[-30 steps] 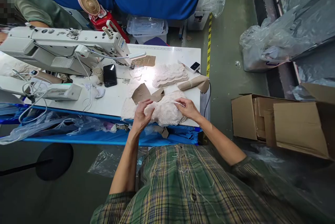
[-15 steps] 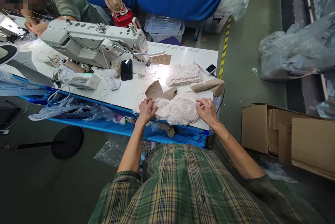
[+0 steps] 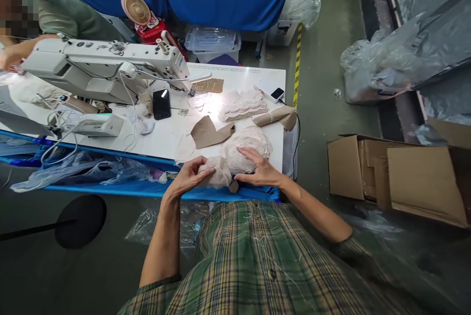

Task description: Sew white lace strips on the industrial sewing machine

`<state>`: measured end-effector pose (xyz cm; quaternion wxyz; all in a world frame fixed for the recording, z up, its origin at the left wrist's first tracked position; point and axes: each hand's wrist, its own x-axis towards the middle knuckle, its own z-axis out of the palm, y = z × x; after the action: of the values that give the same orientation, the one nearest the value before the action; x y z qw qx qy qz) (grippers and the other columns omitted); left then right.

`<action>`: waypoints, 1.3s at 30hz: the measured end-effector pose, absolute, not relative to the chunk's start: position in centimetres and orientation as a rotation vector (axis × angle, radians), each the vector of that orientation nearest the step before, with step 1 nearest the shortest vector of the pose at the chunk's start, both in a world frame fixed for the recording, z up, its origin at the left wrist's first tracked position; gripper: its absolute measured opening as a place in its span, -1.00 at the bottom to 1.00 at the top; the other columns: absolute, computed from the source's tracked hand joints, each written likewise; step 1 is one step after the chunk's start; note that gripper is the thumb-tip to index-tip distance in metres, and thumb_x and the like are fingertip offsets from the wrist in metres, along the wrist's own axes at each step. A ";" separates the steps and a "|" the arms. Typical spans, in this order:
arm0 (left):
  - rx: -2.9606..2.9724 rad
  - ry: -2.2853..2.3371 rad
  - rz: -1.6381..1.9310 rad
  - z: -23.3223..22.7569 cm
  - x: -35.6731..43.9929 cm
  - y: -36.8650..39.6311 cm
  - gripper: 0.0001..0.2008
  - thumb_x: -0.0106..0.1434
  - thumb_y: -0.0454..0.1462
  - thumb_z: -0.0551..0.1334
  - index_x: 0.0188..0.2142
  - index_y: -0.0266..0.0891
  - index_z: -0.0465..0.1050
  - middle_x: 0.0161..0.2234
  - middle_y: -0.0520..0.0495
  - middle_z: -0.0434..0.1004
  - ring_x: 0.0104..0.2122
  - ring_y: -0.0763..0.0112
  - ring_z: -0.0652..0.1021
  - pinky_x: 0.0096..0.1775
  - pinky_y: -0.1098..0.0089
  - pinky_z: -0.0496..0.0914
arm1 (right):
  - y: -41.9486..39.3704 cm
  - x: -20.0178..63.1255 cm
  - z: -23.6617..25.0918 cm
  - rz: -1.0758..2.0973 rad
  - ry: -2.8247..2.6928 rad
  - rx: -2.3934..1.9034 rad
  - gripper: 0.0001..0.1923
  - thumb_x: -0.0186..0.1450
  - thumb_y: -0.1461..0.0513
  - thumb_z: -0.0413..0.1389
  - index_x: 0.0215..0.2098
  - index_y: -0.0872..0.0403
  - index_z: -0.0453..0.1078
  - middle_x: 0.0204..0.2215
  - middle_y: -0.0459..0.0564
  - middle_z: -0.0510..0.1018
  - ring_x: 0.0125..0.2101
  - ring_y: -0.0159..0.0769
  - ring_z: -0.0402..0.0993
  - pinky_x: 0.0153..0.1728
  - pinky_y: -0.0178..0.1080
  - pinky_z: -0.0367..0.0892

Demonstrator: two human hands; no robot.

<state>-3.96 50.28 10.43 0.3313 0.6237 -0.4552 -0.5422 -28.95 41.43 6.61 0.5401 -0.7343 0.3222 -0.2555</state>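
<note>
At the table's front edge lies a cream lace piece point(image 3: 250, 145) with a rounded, cup-like form. My left hand point(image 3: 189, 173) pinches the left part of this lace between thumb and fingers, lifted and folded at the edge. Over the front of the rounded part is my right hand point(image 3: 259, 170), fingers and thumb spread apart; whether it touches the lace I cannot tell. Behind the lace lie a brown paper pattern piece point(image 3: 208, 132) and a stack of cream lace pieces point(image 3: 243, 105). A rolled brown paper bundle point(image 3: 275, 117) lies to the right.
A white sewing machine point(image 3: 110, 67) stands on the table's left, with a black phone point(image 3: 162, 104) before it. A small device point(image 3: 277, 94) with a cable lies at the right edge. Cardboard boxes point(image 3: 419, 177) are on the floor at right. A co-worker's sleeve point(image 3: 66, 13) shows upper left.
My left hand has gathered and raised the left part of the lace. My right hand has left the lace's right edge, moved inward and spread its fingers. The camera view has shifted right.
</note>
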 end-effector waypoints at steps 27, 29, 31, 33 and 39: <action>1.872 -1.778 -0.326 3.6 -12.9 43.1 -0.21 0.26 0.11 0.22 0.31 -0.26 0.09 0.26 -0.42 0.23 0.23 -0.11 0.30 0.20 -0.11 0.19 | 31.9 -32.6 4.5 -0.554 1.234 -1.915 -0.63 0.36 0.09 0.00 0.00 0.11 0.45 -0.12 0.16 0.53 -0.18 -0.16 0.51 -0.24 -0.16 0.48; 1.894 -1.846 -0.340 3.0 -12.9 42.1 -0.12 0.23 0.15 0.22 0.34 -0.31 0.02 0.26 -0.46 0.20 0.25 -0.16 0.27 0.23 -0.16 0.10 | 32.6 -31.9 3.9 -0.555 1.229 -1.964 -0.55 0.34 0.06 0.03 0.09 0.12 0.40 -0.07 0.19 0.50 -0.12 -0.09 0.48 -0.17 -0.08 0.48; 1.875 -1.924 -0.353 2.2 -12.6 41.6 -0.07 0.23 0.16 0.21 0.36 -0.35 -0.05 0.24 -0.49 0.22 0.26 -0.17 0.26 0.24 -0.18 0.05 | 33.7 -31.4 3.6 -0.554 1.218 -2.010 -0.51 0.32 0.06 0.07 0.13 0.13 0.38 -0.06 0.21 0.48 -0.06 -0.03 0.44 -0.07 0.01 0.44; 1.794 -2.008 -0.325 1.4 -12.1 41.7 -0.05 0.24 0.16 0.21 0.36 -0.38 -0.09 0.19 -0.50 0.27 0.25 -0.16 0.27 0.24 -0.16 0.06 | 35.2 -31.1 3.5 -0.552 1.200 -2.046 -0.55 0.32 0.10 0.10 0.11 0.11 0.39 -0.06 0.20 0.47 -0.02 0.00 0.39 0.03 0.06 0.37; 1.449 -2.032 -0.052 -1.0 -10.9 43.1 -0.01 0.20 0.11 0.30 0.37 -0.34 -0.14 0.03 -0.42 0.38 0.09 -0.09 0.43 0.08 -0.03 0.29 | 38.9 -31.6 4.2 -0.645 1.175 -2.361 -0.58 0.34 0.22 0.08 0.15 0.15 0.33 0.07 0.27 0.36 0.07 0.06 0.26 0.08 0.10 0.27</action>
<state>-10.92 43.06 -0.99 0.3170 0.5506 -0.7719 -0.0196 -31.61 38.93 4.18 0.2117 -0.8499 0.4231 -0.2320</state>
